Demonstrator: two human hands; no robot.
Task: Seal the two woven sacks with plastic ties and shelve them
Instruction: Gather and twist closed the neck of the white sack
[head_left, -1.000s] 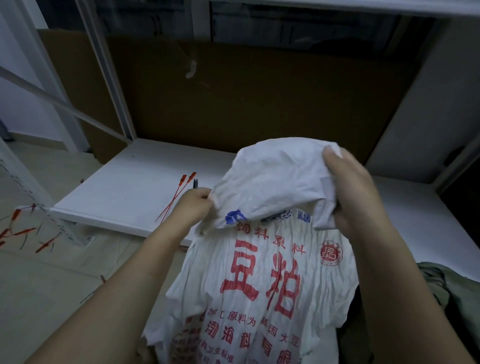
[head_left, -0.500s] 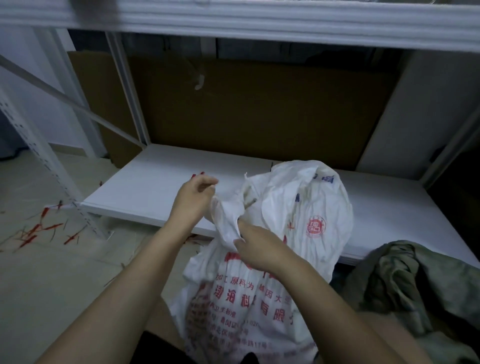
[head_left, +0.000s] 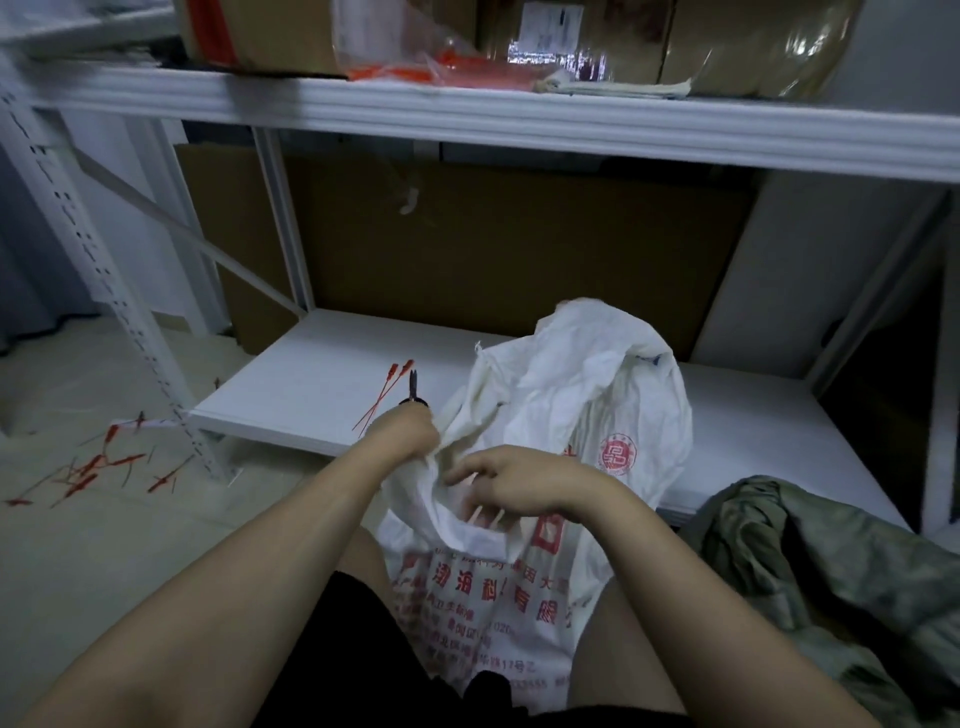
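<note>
The white woven sack (head_left: 571, 415) stands between the knees, its top slumped onto the lower shelf (head_left: 311, 379). The left hand (head_left: 402, 434) grips its mouth edge; the right hand (head_left: 511, 483) seemingly pinches bunched fabric. Red ties (head_left: 380, 399) lie on the shelf nearby

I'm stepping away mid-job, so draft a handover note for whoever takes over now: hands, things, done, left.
Left hand grips the white sack at the left edge of its mouth.
Right hand: grip curled on the gathered fabric beside it.
Sack stands between the knees against the lower shelf, untied.
Red ties and scissors lie on that shelf.
Olive-green bundle at right: possibly the second sack, cannot tell.
Done: no sack sealed or shelved in view. Left: tie both sacks, shelve them.
</note>
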